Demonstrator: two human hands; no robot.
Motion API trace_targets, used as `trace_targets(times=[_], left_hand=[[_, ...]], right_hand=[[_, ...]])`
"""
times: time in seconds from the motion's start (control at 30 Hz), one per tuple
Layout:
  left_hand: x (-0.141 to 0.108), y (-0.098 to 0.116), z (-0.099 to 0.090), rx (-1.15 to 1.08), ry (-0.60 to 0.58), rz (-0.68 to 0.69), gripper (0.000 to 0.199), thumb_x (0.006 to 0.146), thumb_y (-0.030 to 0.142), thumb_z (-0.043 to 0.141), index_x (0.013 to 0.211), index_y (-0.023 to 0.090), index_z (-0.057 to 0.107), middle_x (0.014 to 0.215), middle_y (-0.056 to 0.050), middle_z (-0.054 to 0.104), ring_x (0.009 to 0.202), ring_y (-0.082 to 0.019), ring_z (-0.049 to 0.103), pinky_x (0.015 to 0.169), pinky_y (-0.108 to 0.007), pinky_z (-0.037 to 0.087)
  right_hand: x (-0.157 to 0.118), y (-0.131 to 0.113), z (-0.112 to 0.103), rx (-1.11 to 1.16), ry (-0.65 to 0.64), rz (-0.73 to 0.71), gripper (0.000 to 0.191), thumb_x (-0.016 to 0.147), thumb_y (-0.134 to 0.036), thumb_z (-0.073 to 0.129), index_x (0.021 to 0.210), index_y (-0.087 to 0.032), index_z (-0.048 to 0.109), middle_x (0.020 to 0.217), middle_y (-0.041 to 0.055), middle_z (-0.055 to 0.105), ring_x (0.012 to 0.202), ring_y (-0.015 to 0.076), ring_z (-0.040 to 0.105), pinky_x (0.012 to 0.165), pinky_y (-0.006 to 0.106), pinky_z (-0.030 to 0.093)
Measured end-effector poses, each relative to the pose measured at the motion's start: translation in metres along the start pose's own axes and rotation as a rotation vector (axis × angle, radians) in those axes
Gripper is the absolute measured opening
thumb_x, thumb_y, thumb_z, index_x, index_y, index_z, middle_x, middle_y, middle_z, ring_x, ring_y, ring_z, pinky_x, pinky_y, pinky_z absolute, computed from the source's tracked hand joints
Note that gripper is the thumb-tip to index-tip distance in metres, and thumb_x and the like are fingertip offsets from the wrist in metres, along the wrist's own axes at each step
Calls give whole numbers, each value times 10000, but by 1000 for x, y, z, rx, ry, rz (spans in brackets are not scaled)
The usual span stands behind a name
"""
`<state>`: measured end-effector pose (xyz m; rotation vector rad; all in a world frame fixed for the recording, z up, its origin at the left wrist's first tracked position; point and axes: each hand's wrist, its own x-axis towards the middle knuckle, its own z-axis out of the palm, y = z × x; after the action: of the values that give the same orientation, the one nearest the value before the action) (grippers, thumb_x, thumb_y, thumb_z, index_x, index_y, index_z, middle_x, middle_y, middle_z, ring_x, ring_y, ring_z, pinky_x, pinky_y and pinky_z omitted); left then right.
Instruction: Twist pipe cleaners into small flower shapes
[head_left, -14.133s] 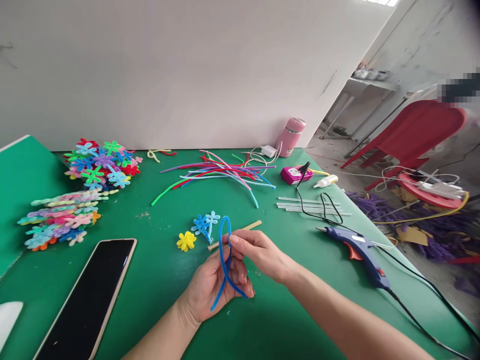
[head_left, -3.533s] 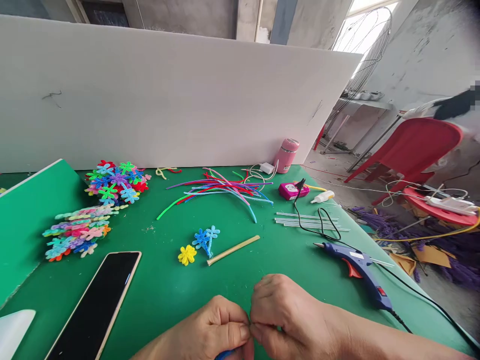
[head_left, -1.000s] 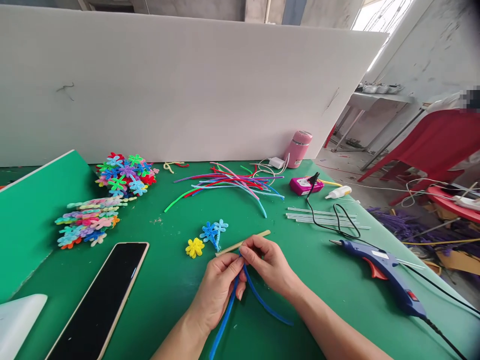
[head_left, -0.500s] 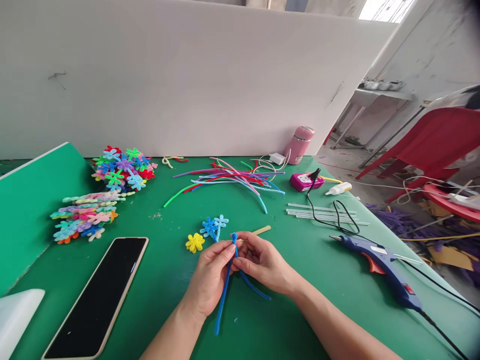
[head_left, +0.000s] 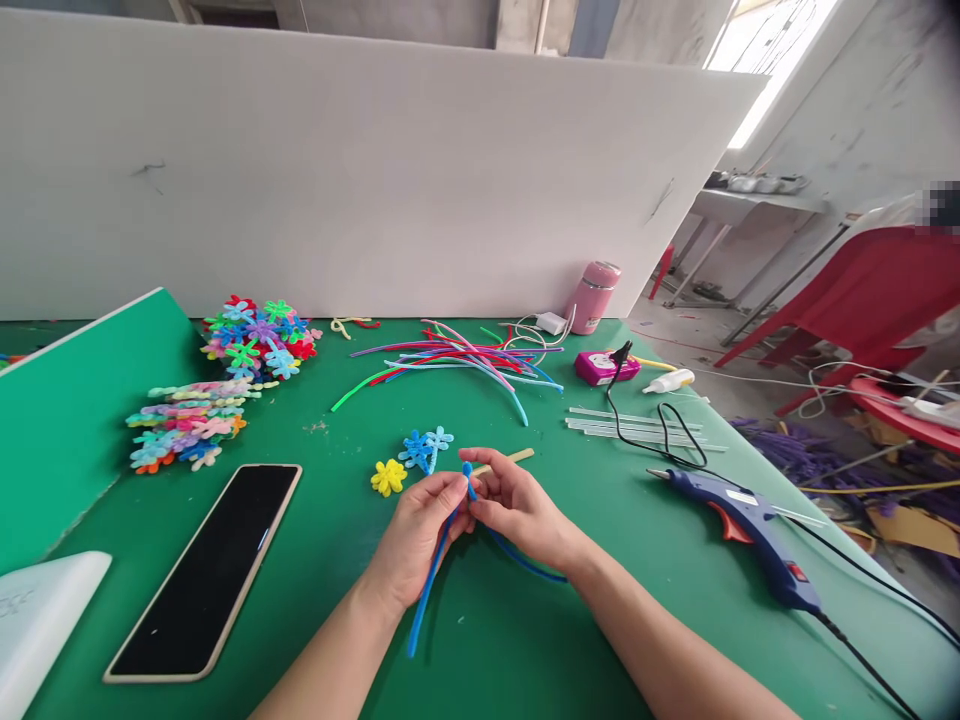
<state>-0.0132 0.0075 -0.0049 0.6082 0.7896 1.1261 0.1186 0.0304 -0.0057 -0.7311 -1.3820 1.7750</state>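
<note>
Both hands are closed on a blue pipe cleaner [head_left: 424, 605] above the green table. My left hand [head_left: 416, 530] pinches it near a small blue knob-like bend at its top. With thumb and forefinger my right hand [head_left: 529, 512] grips it just beside the left fingertips. One loose end hangs down to the left; the other curves out below the right hand. Just beyond the hands lie a yellow pipe-cleaner flower [head_left: 388, 478], a dark blue flower [head_left: 415, 450] and a light blue flower [head_left: 439, 439]. A flat wooden stick [head_left: 517, 456] shows partly behind my right hand.
Loose pipe cleaners [head_left: 450, 362] lie at the back, finished flowers [head_left: 259, 340] in a heap at the left. A phone [head_left: 202, 575] lies front left. At right are a glue gun [head_left: 739, 520] with its cord, glue sticks [head_left: 634, 425], a glue bottle [head_left: 670, 381] and a pink flask [head_left: 595, 298].
The pipe cleaner's loose ends have spread wider apart, the right one swinging out under my right wrist. Both hands keep their pinch. The view has shifted slightly.
</note>
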Motion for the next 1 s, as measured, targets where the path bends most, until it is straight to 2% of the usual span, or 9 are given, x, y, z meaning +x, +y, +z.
trace_targets(times=[0.13, 0.23, 0.33, 0.5, 0.6, 0.7, 0.83, 1.0], left_hand=[[0, -1, 3, 54, 44, 56, 99, 684, 232, 654, 664, 137, 636, 551, 25, 547, 470, -47, 431, 465, -173, 334], [3, -2, 6, 68, 71, 86, 112, 686, 237, 645, 678, 127, 625, 537, 25, 540, 444, -47, 424, 427, -173, 314], [8, -1, 8, 53, 81, 90, 106, 677, 230, 646, 678, 127, 621, 563, 21, 555, 448, -49, 442, 427, -175, 325], [15, 2, 6, 30, 0, 47, 144, 705, 263, 611, 695, 122, 637, 584, 6, 564, 462, -66, 454, 415, -190, 324], [14, 0, 3, 30, -46, -8, 175, 723, 279, 600, 727, 113, 653, 556, 4, 549, 453, -63, 436, 407, -187, 310], [11, -2, 1, 33, -39, -37, 124, 685, 239, 649, 707, 117, 654, 552, 15, 552, 419, -36, 389, 388, -173, 276], [7, -2, 2, 29, -9, -39, 93, 655, 217, 676, 653, 137, 629, 623, 8, 593, 490, -53, 457, 445, -175, 328], [2, -1, 5, 75, 1, -28, 103, 692, 227, 644, 646, 159, 582, 620, 31, 566, 586, -84, 515, 570, -208, 405]], right_hand=[[-2, -10, 1, 45, -39, 83, 373, 694, -208, 563, 1041, -167, 433, 634, -48, 520, 575, 98, 547, 553, 232, 388], [-1, -12, 1, 56, 5, 99, 328, 692, -168, 513, 1016, -158, 463, 600, -54, 509, 493, 68, 485, 470, 204, 302], [2, -14, 2, 93, 50, 99, 304, 688, -164, 508, 991, -156, 480, 551, -69, 489, 464, 63, 458, 475, 208, 295], [2, -16, 0, 143, 46, 111, 317, 657, -179, 553, 968, -159, 497, 579, -57, 523, 540, 92, 531, 540, 222, 338], [-3, -14, -5, 151, 43, 174, 310, 649, -183, 581, 954, -168, 528, 645, -43, 534, 529, 64, 475, 506, 202, 311], [-8, -12, -8, 149, 55, 239, 320, 656, -193, 584, 972, -174, 538, 639, -45, 513, 496, 48, 406, 454, 193, 256], [-13, -13, -6, 76, 70, 218, 384, 681, -192, 593, 1052, -179, 498, 627, -51, 511, 497, 46, 403, 441, 193, 232], [-17, -10, -3, 74, 90, 114, 484, 692, -253, 626, 1122, -173, 418, 613, -57, 515, 576, 82, 506, 495, 206, 317]])
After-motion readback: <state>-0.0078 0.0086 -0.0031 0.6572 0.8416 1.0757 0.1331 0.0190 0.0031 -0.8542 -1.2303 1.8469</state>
